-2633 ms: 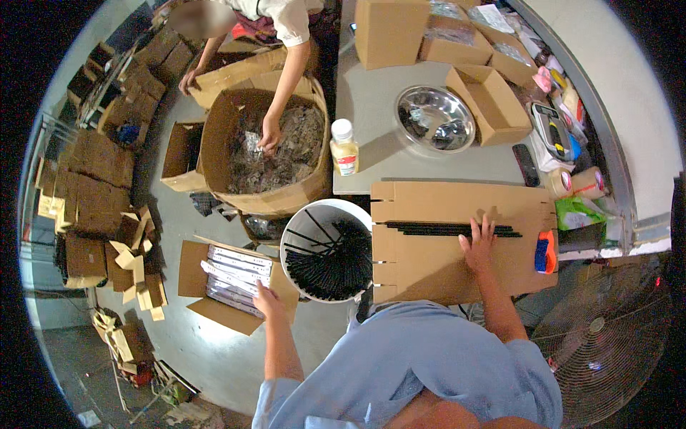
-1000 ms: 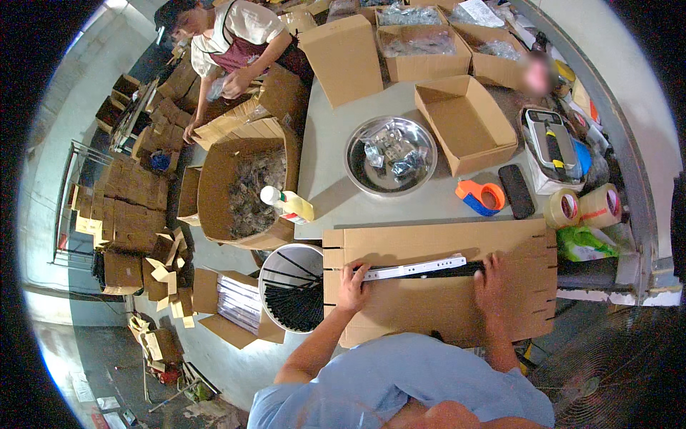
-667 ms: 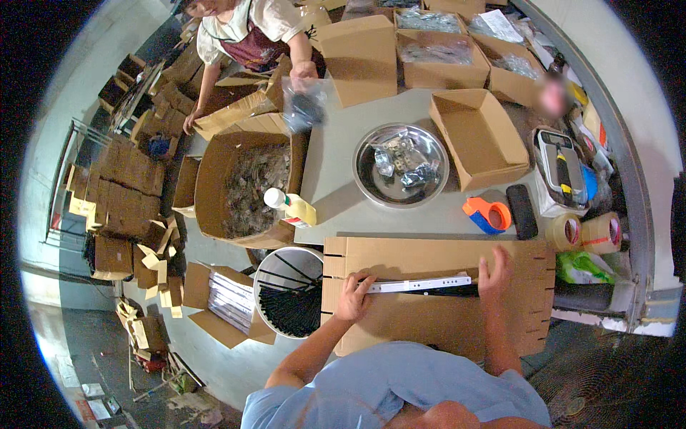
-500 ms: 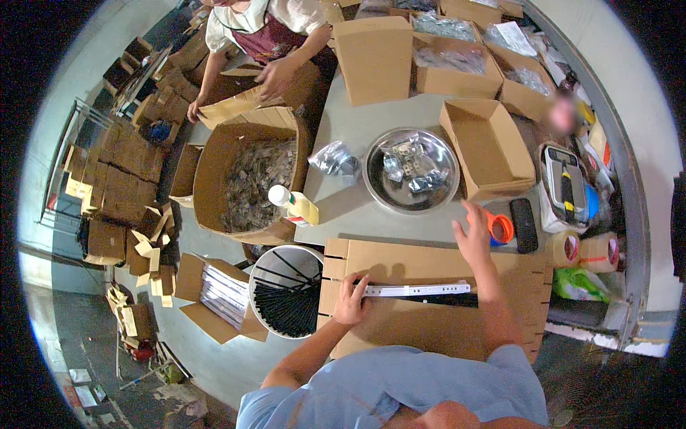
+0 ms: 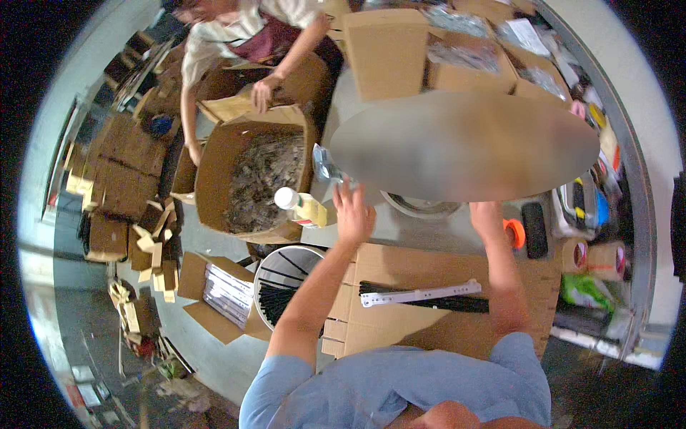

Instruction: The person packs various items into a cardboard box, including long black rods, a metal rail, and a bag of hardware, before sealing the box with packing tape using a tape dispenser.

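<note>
My left hand (image 5: 354, 214) is stretched forward over the table with its fingers apart, close to a clear plastic bag (image 5: 326, 164); whether they touch, I cannot tell. A yellow bottle with a white cap (image 5: 304, 207) stands just left of it. My right hand (image 5: 486, 214) reaches toward the back of the table, its fingers lost in a large blurred patch. That patch also covers most of a steel bowl (image 5: 421, 208), whose near rim shows. Nearer my body, a white perforated rail (image 5: 421, 292) and black strips (image 5: 457, 305) lie on flat cardboard (image 5: 407, 332).
A big carton of small parts (image 5: 214, 179) stands at left, with a co-worker (image 5: 261, 43) behind it. A white bucket of black rods (image 5: 287, 286) sits beside the cardboard. Orange tape (image 5: 514, 234) and a black case (image 5: 534, 230) lie at right. Cartons (image 5: 386, 53) line the back.
My left hand has left the rail and moved forward to the plastic bag. My right hand has moved forward too. The rail now lies tilted, untouched. The co-worker has leaned leftward.
</note>
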Demonstrator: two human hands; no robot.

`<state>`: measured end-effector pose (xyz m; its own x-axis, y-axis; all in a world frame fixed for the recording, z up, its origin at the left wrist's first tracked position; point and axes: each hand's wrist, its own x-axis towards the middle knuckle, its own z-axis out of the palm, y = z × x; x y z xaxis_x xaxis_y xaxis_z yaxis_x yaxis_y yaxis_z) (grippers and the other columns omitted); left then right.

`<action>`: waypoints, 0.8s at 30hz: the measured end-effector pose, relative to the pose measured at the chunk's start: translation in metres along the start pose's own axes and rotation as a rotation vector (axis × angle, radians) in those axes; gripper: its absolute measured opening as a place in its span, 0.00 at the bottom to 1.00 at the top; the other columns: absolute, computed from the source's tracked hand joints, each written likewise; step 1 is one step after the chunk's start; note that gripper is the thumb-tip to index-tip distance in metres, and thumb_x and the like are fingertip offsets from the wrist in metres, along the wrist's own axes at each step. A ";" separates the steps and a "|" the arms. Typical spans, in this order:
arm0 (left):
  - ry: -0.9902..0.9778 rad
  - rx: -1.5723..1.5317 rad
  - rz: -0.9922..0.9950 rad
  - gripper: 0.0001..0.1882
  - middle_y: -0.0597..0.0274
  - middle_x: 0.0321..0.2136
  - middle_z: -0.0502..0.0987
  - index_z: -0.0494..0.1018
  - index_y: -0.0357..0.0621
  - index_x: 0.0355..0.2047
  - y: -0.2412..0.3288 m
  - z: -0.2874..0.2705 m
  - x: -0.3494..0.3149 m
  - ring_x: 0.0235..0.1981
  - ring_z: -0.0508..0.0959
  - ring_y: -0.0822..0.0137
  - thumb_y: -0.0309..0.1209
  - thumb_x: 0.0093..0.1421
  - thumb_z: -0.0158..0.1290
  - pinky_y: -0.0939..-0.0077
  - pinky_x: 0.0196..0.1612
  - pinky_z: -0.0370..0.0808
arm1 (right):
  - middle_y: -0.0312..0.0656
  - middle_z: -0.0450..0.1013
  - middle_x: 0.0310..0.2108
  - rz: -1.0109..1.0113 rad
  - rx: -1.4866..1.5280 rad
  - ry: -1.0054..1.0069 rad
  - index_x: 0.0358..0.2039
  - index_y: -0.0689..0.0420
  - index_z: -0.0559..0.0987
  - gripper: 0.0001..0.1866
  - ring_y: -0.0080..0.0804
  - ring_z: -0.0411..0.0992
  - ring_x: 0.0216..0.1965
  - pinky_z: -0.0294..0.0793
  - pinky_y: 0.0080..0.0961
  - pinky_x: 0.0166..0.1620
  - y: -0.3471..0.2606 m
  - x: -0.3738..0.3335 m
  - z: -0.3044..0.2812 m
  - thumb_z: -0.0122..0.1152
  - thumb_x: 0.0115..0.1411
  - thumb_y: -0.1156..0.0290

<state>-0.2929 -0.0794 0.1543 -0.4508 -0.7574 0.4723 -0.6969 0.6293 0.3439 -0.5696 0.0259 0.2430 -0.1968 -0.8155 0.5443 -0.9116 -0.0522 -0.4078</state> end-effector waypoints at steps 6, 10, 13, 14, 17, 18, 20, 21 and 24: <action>-0.605 0.587 -0.259 0.31 0.65 0.64 0.45 0.57 0.60 0.60 -0.055 0.035 0.087 0.62 0.46 0.46 0.46 0.56 0.49 0.37 0.59 0.46 | 0.49 0.67 0.33 0.334 0.170 0.004 0.34 0.61 0.67 0.05 0.46 0.66 0.35 0.65 0.35 0.40 0.002 -0.090 -0.102 0.51 0.57 0.75; -0.339 0.508 -0.374 0.27 0.50 0.51 0.64 0.63 0.46 0.54 -0.082 0.044 0.083 0.52 0.61 0.52 0.34 0.53 0.53 0.53 0.54 0.56 | 0.43 0.61 0.26 0.700 0.018 -0.094 0.32 0.60 0.65 0.09 0.32 0.59 0.27 0.62 0.28 0.33 0.004 -0.193 -0.128 0.47 0.63 0.68; -0.187 0.318 -0.410 0.24 0.52 0.45 0.68 0.65 0.42 0.49 -0.069 0.052 0.068 0.48 0.64 0.55 0.29 0.50 0.53 0.61 0.51 0.60 | 0.44 0.63 0.27 1.251 0.233 -0.088 0.34 0.61 0.67 0.09 0.36 0.63 0.30 0.64 0.31 0.36 -0.010 -0.257 -0.120 0.48 0.62 0.67; -0.098 0.197 -0.464 0.22 0.53 0.42 0.69 0.66 0.40 0.47 -0.055 0.049 0.065 0.45 0.67 0.58 0.26 0.49 0.53 0.67 0.48 0.63 | 0.45 0.64 0.29 1.199 0.165 -0.080 0.36 0.61 0.67 0.10 0.37 0.64 0.33 0.64 0.31 0.37 0.002 -0.301 -0.102 0.48 0.62 0.66; 0.170 -0.695 -0.588 0.16 0.59 0.32 0.70 0.67 0.38 0.41 -0.027 0.025 0.046 0.34 0.69 0.67 0.20 0.49 0.50 0.74 0.38 0.67 | 0.51 0.67 0.36 1.074 0.032 -0.118 0.39 0.61 0.69 0.13 0.46 0.67 0.38 0.66 0.38 0.42 -0.007 -0.307 -0.098 0.49 0.61 0.63; 0.232 -0.738 -0.534 0.13 0.63 0.29 0.68 0.67 0.38 0.38 -0.011 0.013 0.032 0.30 0.67 0.70 0.20 0.50 0.50 0.78 0.34 0.66 | 0.57 0.70 0.40 0.995 -0.050 -0.169 0.41 0.61 0.70 0.16 0.53 0.69 0.40 0.67 0.43 0.45 -0.017 -0.291 -0.105 0.50 0.60 0.61; 0.247 -0.793 -0.405 0.08 0.67 0.25 0.66 0.67 0.39 0.33 0.032 -0.004 -0.004 0.25 0.65 0.74 0.19 0.52 0.49 0.82 0.28 0.64 | 0.54 0.70 0.39 0.968 0.033 -0.121 0.42 0.61 0.69 0.17 0.51 0.69 0.40 0.67 0.41 0.46 -0.033 -0.256 -0.122 0.52 0.59 0.62; 0.195 -0.811 -0.328 0.06 0.68 0.24 0.66 0.67 0.39 0.32 0.061 -0.008 -0.024 0.24 0.65 0.75 0.19 0.53 0.48 0.82 0.26 0.64 | 0.51 0.71 0.38 0.940 0.098 -0.077 0.44 0.60 0.69 0.17 0.48 0.70 0.40 0.67 0.39 0.47 -0.039 -0.245 -0.124 0.53 0.58 0.62; -0.273 -0.987 0.069 0.08 0.64 0.24 0.68 0.67 0.43 0.31 0.169 -0.048 -0.077 0.23 0.67 0.70 0.18 0.51 0.49 0.78 0.27 0.65 | 0.40 0.67 0.47 0.932 1.070 0.073 0.52 0.57 0.64 0.22 0.33 0.65 0.49 0.67 0.28 0.45 -0.057 -0.224 -0.106 0.54 0.58 0.70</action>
<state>-0.3490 0.0937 0.2145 -0.6702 -0.6502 0.3578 0.0494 0.4420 0.8956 -0.5121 0.2722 0.2219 -0.6119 -0.7639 -0.2049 0.2623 0.0484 -0.9638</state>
